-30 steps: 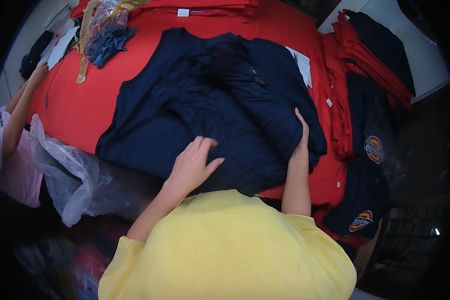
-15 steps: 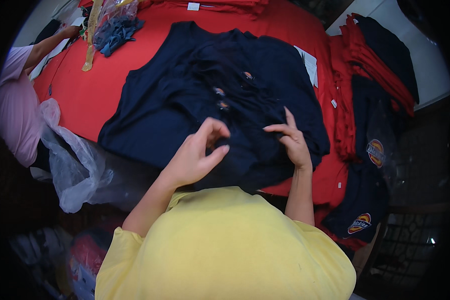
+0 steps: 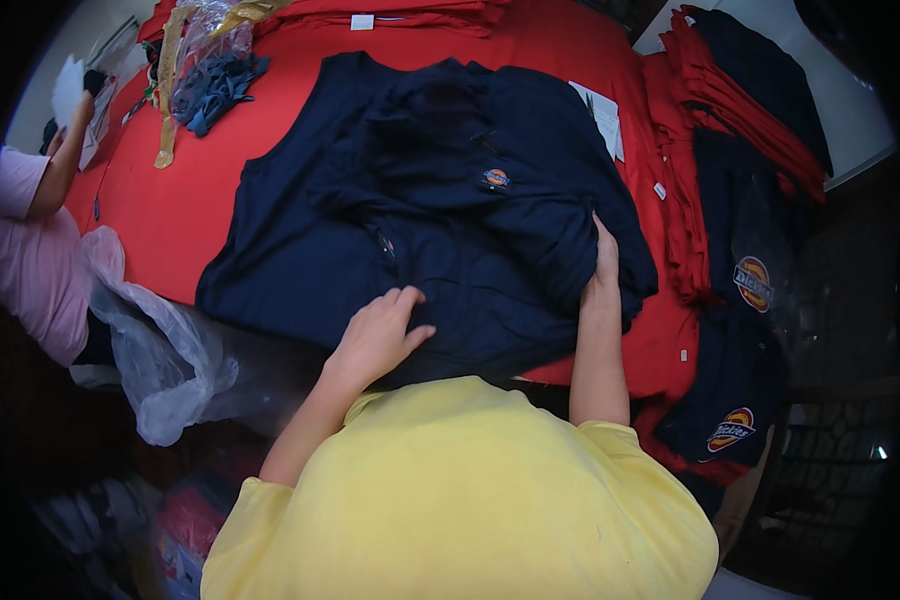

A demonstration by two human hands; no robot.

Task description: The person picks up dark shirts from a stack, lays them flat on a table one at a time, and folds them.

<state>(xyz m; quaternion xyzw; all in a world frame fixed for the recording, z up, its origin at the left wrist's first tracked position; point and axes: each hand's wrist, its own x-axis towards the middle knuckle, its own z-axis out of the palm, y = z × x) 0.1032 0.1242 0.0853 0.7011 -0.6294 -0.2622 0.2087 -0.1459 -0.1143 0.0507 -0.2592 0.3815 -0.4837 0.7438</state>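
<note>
Navy sleeveless tops (image 3: 290, 220) lie loosely layered in front of me, their upper layer wrinkled. A small woven label (image 3: 495, 179) shows on the cloth, and a second label (image 3: 387, 246) sits lower left. My left hand (image 3: 375, 338) rests over the near part of the cloth, fingers bent, with a gap between thumb and forefinger and nothing visible in them. At the right side, my right hand (image 3: 603, 262) grips the edge of the top layer; the cloth hides most of its fingers.
Red cloth (image 3: 180, 250) covers the table. A white paper (image 3: 598, 115) and stacked red and navy garments (image 3: 740, 95) lie to the right. Blue-grey fabric strips (image 3: 213, 90) lie far left. A clear plastic bag (image 3: 165, 370) hangs near left, beside a person (image 3: 30, 250) in pink.
My right hand has gone from free fingers above the cloth to gripping its edge. My left hand has moved lower left. The cloth and labels have shifted, and the other person has raised a white paper.
</note>
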